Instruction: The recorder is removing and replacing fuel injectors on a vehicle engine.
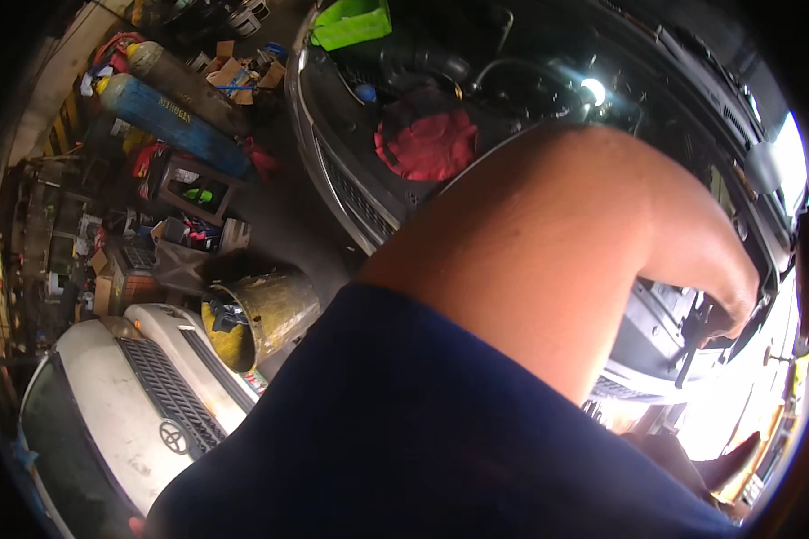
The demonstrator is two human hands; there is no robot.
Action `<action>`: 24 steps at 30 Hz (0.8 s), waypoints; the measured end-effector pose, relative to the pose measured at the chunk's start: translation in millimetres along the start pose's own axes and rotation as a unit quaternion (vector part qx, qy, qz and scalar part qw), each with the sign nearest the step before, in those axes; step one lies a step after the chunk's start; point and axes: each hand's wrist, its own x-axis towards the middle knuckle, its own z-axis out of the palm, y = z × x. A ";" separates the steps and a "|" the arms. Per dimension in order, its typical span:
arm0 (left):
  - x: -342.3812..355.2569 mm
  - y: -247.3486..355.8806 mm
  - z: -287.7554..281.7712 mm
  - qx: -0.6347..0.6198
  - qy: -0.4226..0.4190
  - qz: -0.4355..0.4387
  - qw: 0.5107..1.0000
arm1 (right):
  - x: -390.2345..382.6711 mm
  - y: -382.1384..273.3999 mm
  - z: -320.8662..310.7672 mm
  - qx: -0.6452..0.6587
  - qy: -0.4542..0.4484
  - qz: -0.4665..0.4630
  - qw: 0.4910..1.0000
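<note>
My left arm, in a dark blue sleeve, bends across the middle of the view over a car's open engine bay (503, 99). At the right, my left hand (733, 310) hangs down near the bay's edge, its fingers curled at a dark object (695, 334). That object's kind is hard to make out against the bright light. My right hand does not show. A crumpled red cloth (427, 139) lies in the engine bay, and my arm hides part of the bay.
A bright green container (355, 24) rests at the bay's far edge. Left of the car lie a blue gas cylinder (166, 121) and a grey one (189, 85). A yellowish drum (274, 314) stands near a white vehicle (139, 418). Boxes and parts clutter the far left.
</note>
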 end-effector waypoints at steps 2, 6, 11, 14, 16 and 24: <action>-0.3 12.6 5.9 0.003 -0.017 -0.001 1.000 | -3.9 4.3 1.7 0.006 0.001 -0.012 1.000; -19.6 18.8 3.9 0.032 -0.047 -0.033 0.998 | -1.8 4.1 2.4 0.010 -0.028 -0.016 0.999; -69.1 48.6 -40.0 0.086 -0.060 -0.006 0.994 | -11.0 -24.5 -11.1 -0.036 -0.022 -0.053 0.998; -30.1 36.2 -29.1 0.118 -0.065 -0.029 0.990 | -7.5 -23.3 -6.0 -0.049 -0.041 -0.046 0.997; -30.6 33.4 -38.0 0.140 -0.069 -0.021 0.988 | -8.4 -35.0 -11.9 -0.067 -0.039 -0.060 0.995; 11.3 -8.3 -34.1 0.182 -0.057 -0.001 0.982 | -7.0 -59.2 -23.6 -0.104 -0.057 -0.088 0.989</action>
